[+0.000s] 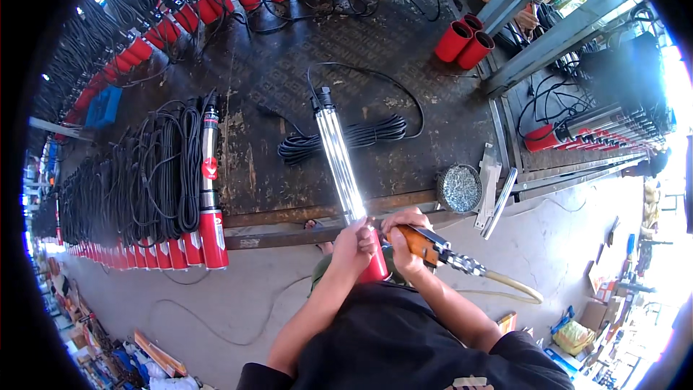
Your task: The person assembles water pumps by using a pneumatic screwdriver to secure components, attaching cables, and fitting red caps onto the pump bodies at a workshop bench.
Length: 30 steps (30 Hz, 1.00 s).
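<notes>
A long, shiny submersible pump [339, 159] lies over the table's front edge. Its black head points away from me, and its red end [374, 260] comes close to my body. Closed fingers of my left hand [351, 249] rest on the pump where silver meets red; whatever they pinch is hidden. My right hand [406, 240] grips an orange and black air screwdriver [420, 243], its tip pointing at my left fingers. A pale hose [514, 285] trails from the tool's back end. The pump's black cable runs to a tied coil [343, 139] lying beneath the tube.
Finished-looking pumps with coiled cables [211, 195] stand in a row at left; more line the far edge. Red cups [465, 42] sit at back right. A round dish of small metal parts [460, 188] is by the right corner, beside metal strips [498, 202]. Another person's hand [529, 18] shows beyond the frame posts.
</notes>
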Each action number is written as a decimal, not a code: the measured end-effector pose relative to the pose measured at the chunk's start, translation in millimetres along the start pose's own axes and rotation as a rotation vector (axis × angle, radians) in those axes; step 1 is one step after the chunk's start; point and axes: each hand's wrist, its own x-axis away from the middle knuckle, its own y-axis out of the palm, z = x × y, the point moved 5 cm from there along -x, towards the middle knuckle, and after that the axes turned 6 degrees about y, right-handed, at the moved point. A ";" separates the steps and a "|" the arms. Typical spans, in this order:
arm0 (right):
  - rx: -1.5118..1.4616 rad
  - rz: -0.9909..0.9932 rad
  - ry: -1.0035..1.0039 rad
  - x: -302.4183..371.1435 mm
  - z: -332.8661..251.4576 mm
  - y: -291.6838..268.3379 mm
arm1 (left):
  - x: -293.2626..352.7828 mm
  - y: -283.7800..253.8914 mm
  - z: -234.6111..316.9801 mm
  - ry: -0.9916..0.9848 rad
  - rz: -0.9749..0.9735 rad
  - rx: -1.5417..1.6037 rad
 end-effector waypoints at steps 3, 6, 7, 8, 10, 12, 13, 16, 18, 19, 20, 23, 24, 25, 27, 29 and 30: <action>0.021 0.036 0.076 -2.6 23.2 -0.9 | -2.0 7.7 6.8 0.066 0.164 -0.122; -0.107 0.102 0.147 -7.8 37.0 2.4 | -13.9 -1.3 5.9 0.037 0.051 0.034; -0.165 0.125 0.204 -8.6 40.6 2.0 | -17.5 -7.0 5.6 0.023 0.079 0.030; -0.221 0.147 0.260 -10.0 45.0 0.7 | -16.1 -4.6 5.2 0.044 0.108 0.007; -0.362 0.255 0.304 -13.9 56.1 -2.3 | -10.8 -0.4 3.0 0.085 0.165 -0.037; -0.441 0.354 0.356 -20.9 61.5 -5.5 | -3.2 6.5 6.3 0.114 0.147 -0.103; -0.450 0.399 0.388 -24.4 63.8 -7.3 | -0.7 5.4 9.1 0.127 0.132 -0.128; -0.381 0.434 0.426 -31.7 65.2 -8.2 | 8.6 -2.5 19.3 0.274 0.171 -0.227; -0.265 0.348 0.397 -32.6 68.0 -8.1 | 20.7 -9.5 28.9 0.410 0.226 -0.304; -0.250 0.262 0.296 -32.9 65.2 -4.8 | 6.7 -35.8 32.1 0.471 0.182 -0.276; -0.229 0.216 0.281 -30.8 63.5 -1.3 | 8.5 -39.1 34.1 0.480 0.192 -0.250; -0.187 0.145 0.248 -21.8 55.1 8.3 | 12.3 -45.4 38.9 0.501 0.177 -0.190; -0.205 0.176 0.241 -22.5 55.2 6.5 | 11.4 -45.7 39.4 0.510 0.176 -0.201; -0.224 0.207 0.234 -23.5 56.0 4.0 | 10.3 -45.8 40.1 0.519 0.176 -0.211; -0.309 0.308 0.263 -22.5 57.7 0.8 | 11.5 -48.4 40.6 0.539 0.188 -0.247; -0.329 0.413 0.328 -23.7 61.8 -5.3 | 7.7 -47.8 39.6 0.557 0.197 -0.296; -0.345 0.450 0.365 -24.2 61.8 -7.1 | 7.1 -48.3 38.0 0.539 0.201 -0.310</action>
